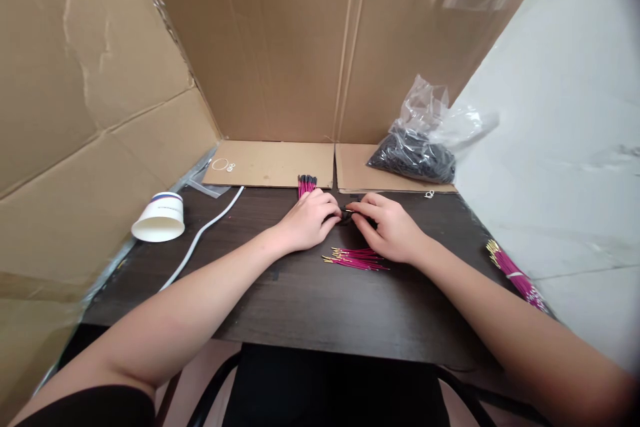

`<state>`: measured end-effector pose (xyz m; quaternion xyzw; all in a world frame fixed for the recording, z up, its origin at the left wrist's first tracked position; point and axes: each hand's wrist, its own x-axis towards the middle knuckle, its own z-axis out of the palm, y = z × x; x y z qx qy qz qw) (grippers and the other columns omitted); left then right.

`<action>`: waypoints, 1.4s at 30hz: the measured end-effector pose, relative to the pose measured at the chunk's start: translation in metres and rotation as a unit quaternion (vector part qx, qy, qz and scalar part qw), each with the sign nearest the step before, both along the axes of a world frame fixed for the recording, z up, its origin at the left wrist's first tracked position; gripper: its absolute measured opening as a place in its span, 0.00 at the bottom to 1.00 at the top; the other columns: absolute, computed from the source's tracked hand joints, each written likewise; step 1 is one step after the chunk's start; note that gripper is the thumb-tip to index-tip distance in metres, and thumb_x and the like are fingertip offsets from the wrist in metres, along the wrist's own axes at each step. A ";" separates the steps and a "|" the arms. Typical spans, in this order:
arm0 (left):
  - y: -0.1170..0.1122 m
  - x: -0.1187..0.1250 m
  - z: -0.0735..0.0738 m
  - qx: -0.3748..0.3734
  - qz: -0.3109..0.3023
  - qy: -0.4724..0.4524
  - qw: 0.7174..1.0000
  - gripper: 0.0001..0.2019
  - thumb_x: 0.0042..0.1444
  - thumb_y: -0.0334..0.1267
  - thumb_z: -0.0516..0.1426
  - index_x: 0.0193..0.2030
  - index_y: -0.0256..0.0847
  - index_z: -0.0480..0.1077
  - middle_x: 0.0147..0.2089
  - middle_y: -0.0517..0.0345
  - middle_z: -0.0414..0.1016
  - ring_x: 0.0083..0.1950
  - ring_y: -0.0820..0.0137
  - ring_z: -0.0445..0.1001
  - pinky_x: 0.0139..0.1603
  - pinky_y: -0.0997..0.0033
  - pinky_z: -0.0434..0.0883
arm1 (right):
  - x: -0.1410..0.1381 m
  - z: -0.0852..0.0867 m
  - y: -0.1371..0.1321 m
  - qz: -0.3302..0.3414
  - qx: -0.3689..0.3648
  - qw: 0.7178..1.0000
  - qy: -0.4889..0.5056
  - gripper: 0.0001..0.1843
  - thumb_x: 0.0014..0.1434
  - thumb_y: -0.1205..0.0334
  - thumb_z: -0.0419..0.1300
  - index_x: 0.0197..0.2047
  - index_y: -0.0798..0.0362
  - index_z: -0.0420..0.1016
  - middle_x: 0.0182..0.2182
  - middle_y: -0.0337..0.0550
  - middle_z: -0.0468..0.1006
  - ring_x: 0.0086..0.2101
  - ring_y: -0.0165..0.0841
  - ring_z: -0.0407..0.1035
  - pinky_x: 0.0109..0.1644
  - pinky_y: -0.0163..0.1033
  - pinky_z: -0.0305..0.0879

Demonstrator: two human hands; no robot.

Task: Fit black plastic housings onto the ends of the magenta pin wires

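My left hand and my right hand meet over the middle of the dark table, fingertips nearly touching. Between the thumb and finger of my right hand is a wire, its gold terminal pointing left. The fingers of my left hand are pinched together; what they hold is too small to make out. Small black pieces lie between the hands. Behind my left hand is a bunch of magenta wires with black-covered ends. Loose magenta wires with gold terminals lie in front of my hands.
A clear bag of black pieces rests on cardboard at the back right. A tied bundle of magenta wires lies at the right edge. On the left are a paper cup on its side and a white cable. Cardboard walls enclose the table.
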<state>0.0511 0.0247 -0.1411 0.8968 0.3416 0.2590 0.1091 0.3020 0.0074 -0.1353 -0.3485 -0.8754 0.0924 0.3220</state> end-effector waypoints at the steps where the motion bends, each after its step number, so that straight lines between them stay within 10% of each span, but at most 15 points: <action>1: 0.000 0.000 0.000 0.000 0.000 0.001 1.000 0.08 0.74 0.34 0.60 0.45 0.40 0.81 0.49 0.49 0.82 0.53 0.57 0.75 0.63 0.49 0.73 | 0.000 0.000 0.000 0.002 -0.002 1.000 0.002 0.16 0.77 0.64 0.57 0.59 0.52 0.83 0.42 0.51 0.80 0.40 0.41 0.77 0.48 0.49 0.78; 17: -0.005 0.008 0.000 -0.043 0.065 -0.172 0.982 0.05 0.73 0.31 0.57 0.44 0.41 0.74 0.43 0.52 0.82 0.44 0.63 0.78 0.51 0.59 0.76 | -0.002 -0.003 0.002 -0.004 -0.063 0.997 0.046 0.10 0.79 0.63 0.55 0.59 0.50 0.72 0.40 0.45 0.87 0.37 0.39 0.82 0.44 0.44 0.76; 42: -0.010 0.011 0.002 -0.042 0.049 -0.184 0.981 0.05 0.74 0.33 0.57 0.45 0.41 0.74 0.42 0.52 0.81 0.43 0.64 0.79 0.48 0.61 0.76 | -0.002 -0.002 0.000 0.004 -0.079 0.995 0.054 0.03 0.78 0.63 0.55 0.50 0.48 0.69 0.35 0.42 0.80 0.32 0.35 0.75 0.39 0.40 0.69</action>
